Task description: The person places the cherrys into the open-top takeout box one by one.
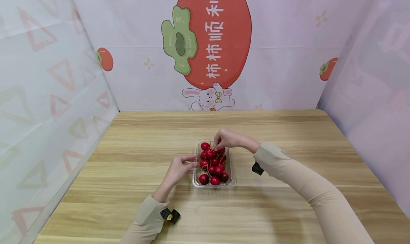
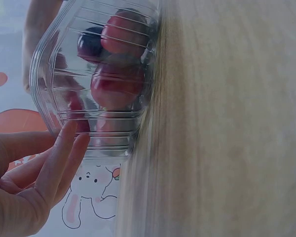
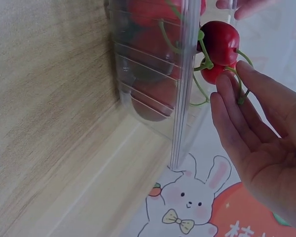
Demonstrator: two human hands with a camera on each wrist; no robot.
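A clear plastic box [image 1: 233, 181] of red cherries [image 1: 215, 180] stands on the wooden table. My left hand [image 1: 179, 168] is at its left side, fingertips touching the wall and rim; in the left wrist view the fingers [image 2: 64, 153] are fairly straight. From the far right, my right hand [image 1: 225, 139] reaches over the box, thumb and fingertips together among the upper cherries. The right wrist view has the right hand [image 3: 266, 123] pinching the green stems of a pair of cherries [image 3: 221, 43] at rim height. Exact finger contact on the stems is partly hidden.
The wooden table [image 1: 144, 130] runs back to a printed cloth [image 1: 134, 80] with a persimmon and a rabbit. Cloth sides [image 1: 54, 105] stand to left and right. Dark wrist cameras [image 1: 257, 168] sit on both sleeves.
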